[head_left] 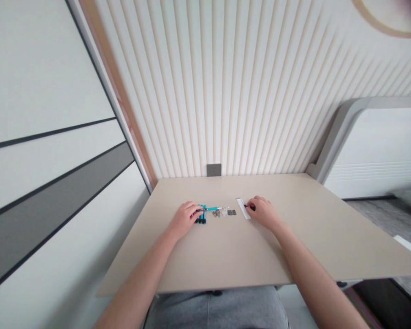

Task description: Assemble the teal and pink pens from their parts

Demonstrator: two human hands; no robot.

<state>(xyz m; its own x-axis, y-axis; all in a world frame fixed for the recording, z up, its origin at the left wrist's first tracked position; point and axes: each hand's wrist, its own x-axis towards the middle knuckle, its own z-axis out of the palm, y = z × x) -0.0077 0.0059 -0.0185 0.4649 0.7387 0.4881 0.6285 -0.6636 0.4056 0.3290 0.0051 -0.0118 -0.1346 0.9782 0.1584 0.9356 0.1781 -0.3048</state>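
Note:
My left hand rests on a small group of cyan and black plastic pieces, and its fingers curl over a thin cyan rod with a red and black section near the fingertips. The rod points right, and I cannot tell whether the hand grips it. My right hand pinches a small black object at the edge of a white ruler. Between the hands lie small grey parts, a clear piece and a dark grey block.
The beige table stands against a ribbed cream wall panel with a grey socket. A tall white and grey wall runs along the table's left side. Grey trousers show below the front edge.

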